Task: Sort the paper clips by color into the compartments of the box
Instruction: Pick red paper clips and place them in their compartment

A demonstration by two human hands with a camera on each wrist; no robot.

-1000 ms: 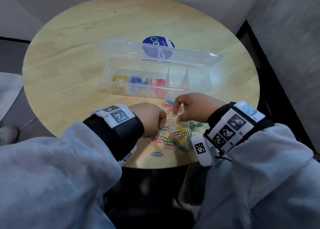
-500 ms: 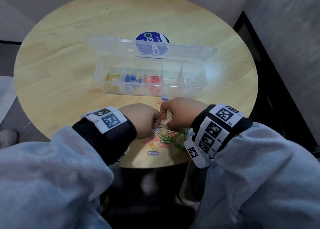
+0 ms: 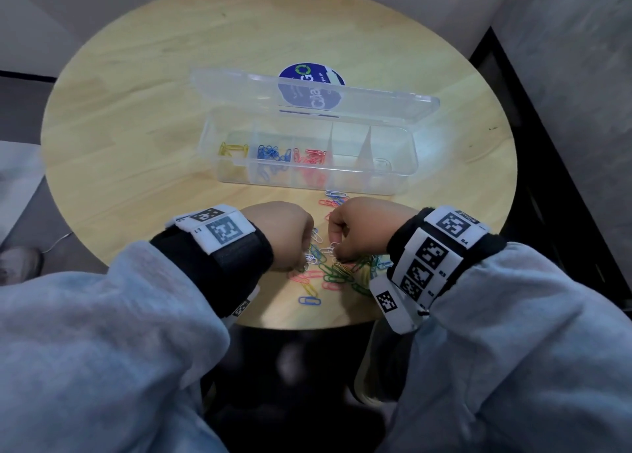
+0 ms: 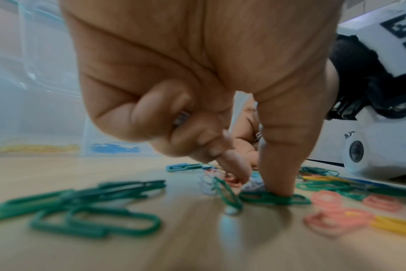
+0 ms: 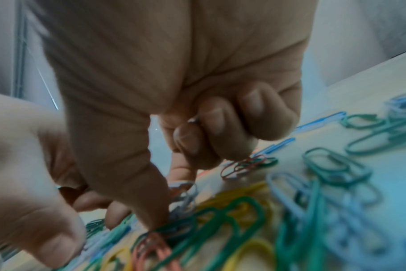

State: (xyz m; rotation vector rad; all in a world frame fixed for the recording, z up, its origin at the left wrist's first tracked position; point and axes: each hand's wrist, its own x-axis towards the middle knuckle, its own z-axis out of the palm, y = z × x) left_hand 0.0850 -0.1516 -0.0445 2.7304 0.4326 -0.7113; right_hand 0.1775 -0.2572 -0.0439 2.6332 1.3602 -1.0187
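Observation:
A clear box (image 3: 393,175) stands open mid-table with yellow clips (image 3: 234,149), blue clips (image 3: 273,153) and red clips (image 3: 311,156) in its three left compartments; the two right ones look empty. A mixed pile of loose clips (image 3: 338,274) lies by the table's near edge. My left hand (image 3: 302,250) is down on the pile's left side, its forefinger and thumb (image 4: 255,183) closing on a white clip (image 4: 253,186), thumb on a green one (image 4: 276,199). My right hand (image 3: 337,252) pinches white clips (image 5: 183,192) between thumb and forefinger (image 5: 172,198).
The box's lid (image 3: 307,93) leans back, with a round blue sticker (image 3: 311,76) behind it. More clips (image 3: 333,199) lie just in front of the box. The round wooden table (image 3: 154,110) ends right behind the pile; a wall and dark floor are on the right.
My right hand has come back from near the box to the pile and now pinches white clips. Both hands have drawn close together over the pile.

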